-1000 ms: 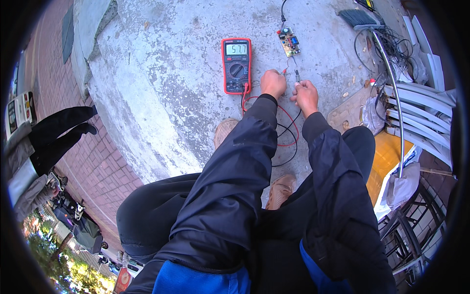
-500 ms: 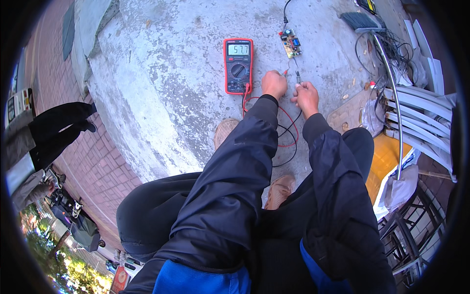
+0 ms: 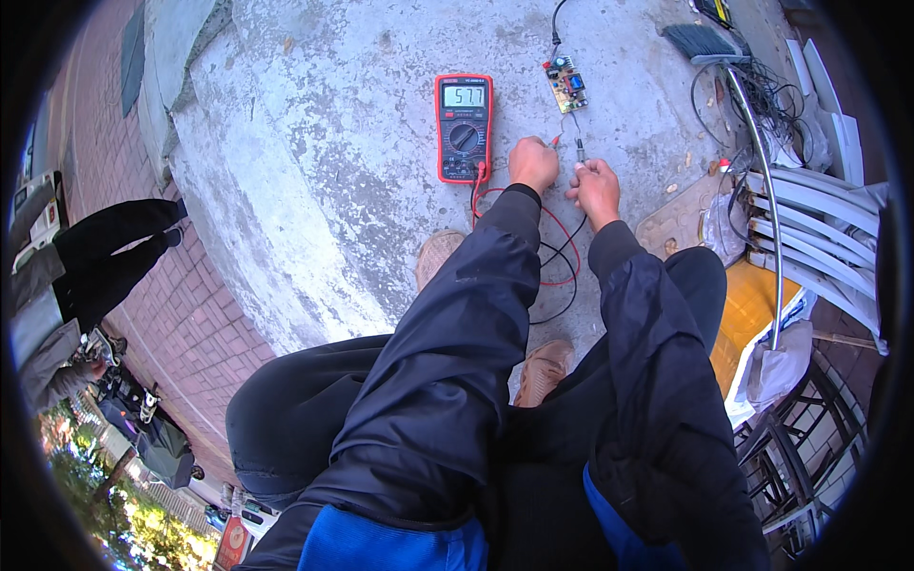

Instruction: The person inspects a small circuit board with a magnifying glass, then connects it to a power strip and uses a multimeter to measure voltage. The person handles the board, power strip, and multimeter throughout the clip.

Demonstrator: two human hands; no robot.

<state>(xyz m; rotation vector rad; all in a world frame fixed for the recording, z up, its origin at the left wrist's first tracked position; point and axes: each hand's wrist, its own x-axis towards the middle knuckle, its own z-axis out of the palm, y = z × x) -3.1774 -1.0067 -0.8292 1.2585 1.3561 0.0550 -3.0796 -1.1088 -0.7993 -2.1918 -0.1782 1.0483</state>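
My left hand (image 3: 533, 164) is closed around a red test probe (image 3: 556, 142), whose tip shows past the fingers. Beside it, my right hand (image 3: 595, 188) pinches a dark test probe (image 3: 580, 147). Both tips are by the thin wires (image 3: 572, 121) at the near end of a small circuit board (image 3: 567, 90); exact contact is too small to tell. A red and black digital multimeter (image 3: 464, 140) lies left of my hands, its display lit with digits. Red and black leads (image 3: 577, 266) run from it and loop below my wrists.
A black cable (image 3: 555, 24) leaves the board's far end. At right are a brush (image 3: 700, 42), tangled black wires (image 3: 762, 95), a curved metal tube (image 3: 769, 200), white slats (image 3: 819, 224) and a yellow package (image 3: 747, 314). At left, a person in dark trousers (image 3: 114, 243) is on the brick paving (image 3: 190, 309).
My hands, the probes, the multimeter and the board stay in place. At the far left, the other person's legs and arm have shifted slightly.
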